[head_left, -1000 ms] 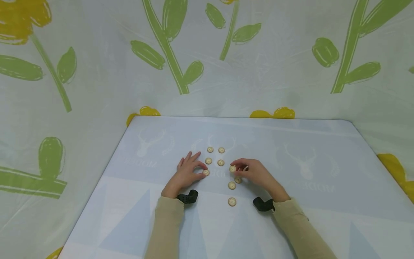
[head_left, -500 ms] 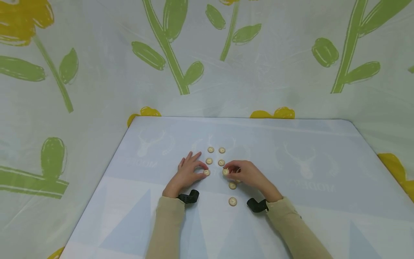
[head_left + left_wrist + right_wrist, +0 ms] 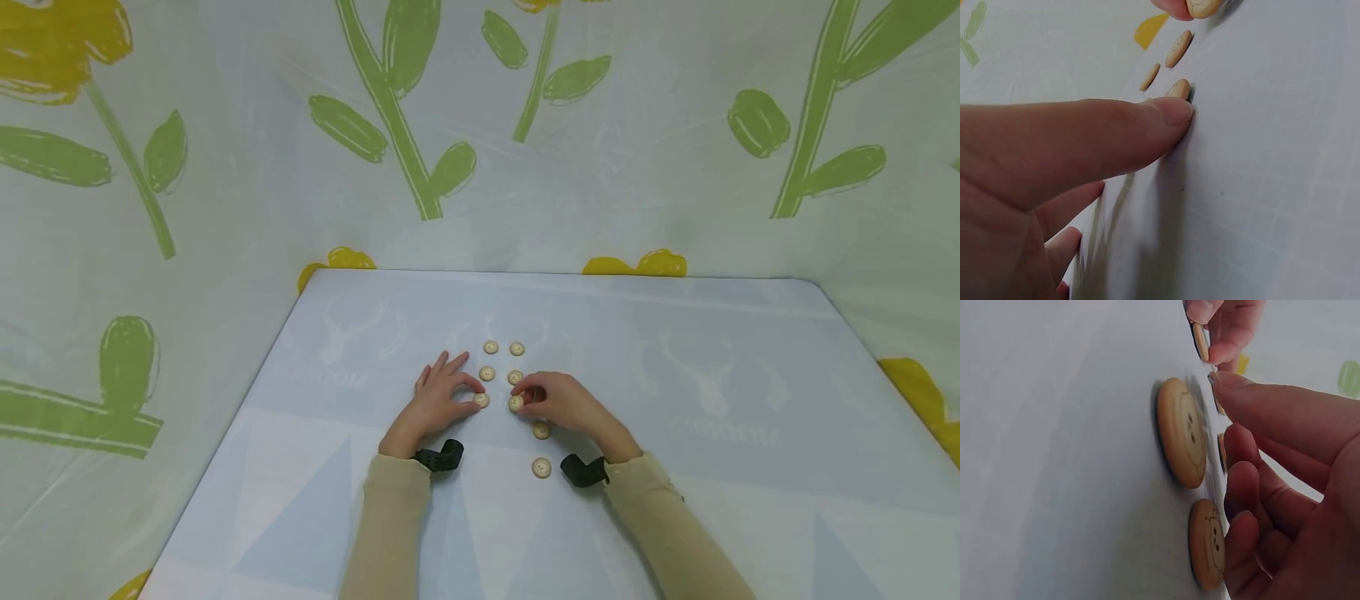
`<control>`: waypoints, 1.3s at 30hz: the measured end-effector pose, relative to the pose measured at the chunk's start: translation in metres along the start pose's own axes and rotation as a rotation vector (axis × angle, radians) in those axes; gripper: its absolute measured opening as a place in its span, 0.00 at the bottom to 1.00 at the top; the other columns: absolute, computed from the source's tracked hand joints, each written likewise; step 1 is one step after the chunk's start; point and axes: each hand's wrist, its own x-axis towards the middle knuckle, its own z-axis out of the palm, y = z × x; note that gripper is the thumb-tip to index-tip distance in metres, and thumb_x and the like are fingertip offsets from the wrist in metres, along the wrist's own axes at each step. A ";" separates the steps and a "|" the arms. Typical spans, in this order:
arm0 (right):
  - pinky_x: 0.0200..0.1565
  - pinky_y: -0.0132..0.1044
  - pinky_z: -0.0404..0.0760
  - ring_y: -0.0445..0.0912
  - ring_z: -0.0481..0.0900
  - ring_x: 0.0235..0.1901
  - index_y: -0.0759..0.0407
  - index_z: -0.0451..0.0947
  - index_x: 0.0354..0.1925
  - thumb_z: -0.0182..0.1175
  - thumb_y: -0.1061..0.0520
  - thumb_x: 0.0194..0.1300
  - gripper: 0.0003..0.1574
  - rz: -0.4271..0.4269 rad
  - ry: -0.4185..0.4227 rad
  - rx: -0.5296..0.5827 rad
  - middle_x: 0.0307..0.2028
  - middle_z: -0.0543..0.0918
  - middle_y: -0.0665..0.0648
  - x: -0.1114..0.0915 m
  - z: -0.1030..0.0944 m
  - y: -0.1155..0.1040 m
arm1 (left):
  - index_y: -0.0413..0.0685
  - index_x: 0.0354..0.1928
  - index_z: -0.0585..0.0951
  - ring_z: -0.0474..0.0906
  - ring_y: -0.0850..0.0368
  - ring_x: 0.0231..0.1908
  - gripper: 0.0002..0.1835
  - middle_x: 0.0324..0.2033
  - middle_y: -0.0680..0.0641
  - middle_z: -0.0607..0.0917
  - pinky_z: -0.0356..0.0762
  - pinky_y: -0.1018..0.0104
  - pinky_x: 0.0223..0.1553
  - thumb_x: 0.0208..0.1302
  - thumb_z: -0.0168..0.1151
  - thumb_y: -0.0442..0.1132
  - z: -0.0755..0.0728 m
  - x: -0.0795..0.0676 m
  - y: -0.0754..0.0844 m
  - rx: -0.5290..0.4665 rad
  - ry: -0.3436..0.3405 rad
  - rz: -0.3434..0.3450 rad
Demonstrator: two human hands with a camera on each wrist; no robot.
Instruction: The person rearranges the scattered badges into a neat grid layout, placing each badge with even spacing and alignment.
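My left hand (image 3: 435,407) pinches a round wooden button (image 3: 481,401) at the table surface, thumb and index finger on its edge, other fingers spread. In the left wrist view its thumb partly covers that button (image 3: 1179,89). Opposite it, my right hand (image 3: 572,404) pinches a second wooden button (image 3: 516,403) between thumb and fingertips, level with the first. Just beyond these lie two buttons, one on the left (image 3: 487,373) and one on the right (image 3: 515,377), with another pair (image 3: 491,347) farther back. The right wrist view shows two buttons (image 3: 1182,434) near the right hand.
Two loose buttons (image 3: 542,430) lie nearer the body, below the right hand; the front one (image 3: 542,467) is closest. The pale patterned table (image 3: 675,517) extends around the hands, with a leaf-printed curtain (image 3: 600,175) behind its far edge.
My right hand has moved left with its button, down beside the left hand's button. A loose button formerly visible under the right hand is now hidden. The left hand stays put.
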 end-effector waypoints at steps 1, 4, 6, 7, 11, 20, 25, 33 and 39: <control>0.31 0.35 0.70 0.41 0.70 0.28 0.49 0.78 0.37 0.65 0.56 0.51 0.12 -0.001 0.000 -0.003 0.25 0.73 0.46 0.000 0.001 0.000 | 0.60 0.35 0.80 0.36 0.47 0.67 0.07 0.66 0.49 0.56 0.32 0.46 0.61 0.52 0.64 0.45 0.000 0.000 0.000 0.001 -0.001 -0.003; 0.31 0.35 0.70 0.41 0.69 0.27 0.49 0.78 0.37 0.66 0.56 0.51 0.12 -0.007 0.001 -0.014 0.25 0.73 0.46 0.001 0.002 -0.001 | 0.60 0.35 0.80 0.36 0.48 0.67 0.07 0.66 0.49 0.56 0.32 0.46 0.61 0.52 0.64 0.45 0.000 0.000 -0.001 0.005 -0.001 -0.008; 0.31 0.35 0.69 0.41 0.69 0.27 0.49 0.78 0.37 0.66 0.55 0.51 0.12 -0.013 0.006 -0.039 0.25 0.72 0.46 0.001 0.003 -0.001 | 0.61 0.35 0.79 0.36 0.49 0.67 0.07 0.66 0.50 0.55 0.31 0.47 0.61 0.52 0.64 0.46 0.001 0.001 -0.001 0.008 -0.002 -0.013; 0.31 0.34 0.69 0.41 0.69 0.27 0.49 0.78 0.36 0.66 0.55 0.51 0.12 -0.015 0.011 -0.057 0.25 0.72 0.46 0.001 0.003 -0.001 | 0.61 0.35 0.79 0.36 0.49 0.67 0.07 0.66 0.50 0.55 0.31 0.47 0.61 0.52 0.64 0.46 0.001 0.001 -0.001 0.011 -0.001 -0.013; 0.31 0.34 0.68 0.40 0.68 0.27 0.49 0.78 0.35 0.66 0.55 0.50 0.11 -0.028 0.025 -0.114 0.24 0.71 0.45 0.001 0.005 0.000 | 0.60 0.35 0.80 0.36 0.48 0.67 0.07 0.66 0.49 0.56 0.32 0.46 0.61 0.52 0.64 0.45 0.000 0.001 0.000 0.009 -0.002 -0.005; 0.30 0.34 0.68 0.40 0.67 0.26 0.48 0.78 0.36 0.66 0.55 0.50 0.12 -0.006 0.038 -0.131 0.24 0.71 0.45 0.001 0.008 -0.003 | 0.60 0.35 0.79 0.37 0.47 0.67 0.08 0.66 0.49 0.56 0.33 0.45 0.60 0.52 0.64 0.45 0.000 0.001 -0.002 0.015 0.001 0.015; 0.30 0.34 0.67 0.40 0.67 0.26 0.48 0.78 0.36 0.66 0.55 0.51 0.12 -0.005 0.038 -0.120 0.24 0.71 0.45 0.001 0.007 -0.003 | 0.60 0.35 0.79 0.36 0.48 0.67 0.08 0.66 0.50 0.56 0.32 0.45 0.61 0.52 0.64 0.45 0.001 0.002 -0.003 0.002 0.001 0.014; 0.29 0.34 0.67 0.40 0.67 0.26 0.49 0.78 0.35 0.66 0.56 0.51 0.11 -0.002 0.039 -0.106 0.24 0.71 0.46 0.002 0.006 -0.001 | 0.60 0.35 0.79 0.36 0.47 0.67 0.08 0.66 0.49 0.56 0.32 0.45 0.60 0.52 0.64 0.45 0.001 0.002 -0.002 -0.006 0.007 0.023; 0.29 0.34 0.68 0.41 0.67 0.26 0.49 0.78 0.35 0.66 0.56 0.51 0.10 0.003 0.039 -0.108 0.23 0.71 0.46 0.002 0.006 0.000 | 0.60 0.35 0.79 0.37 0.47 0.67 0.07 0.66 0.49 0.56 0.32 0.45 0.60 0.52 0.64 0.45 0.001 0.002 -0.002 -0.004 0.008 0.017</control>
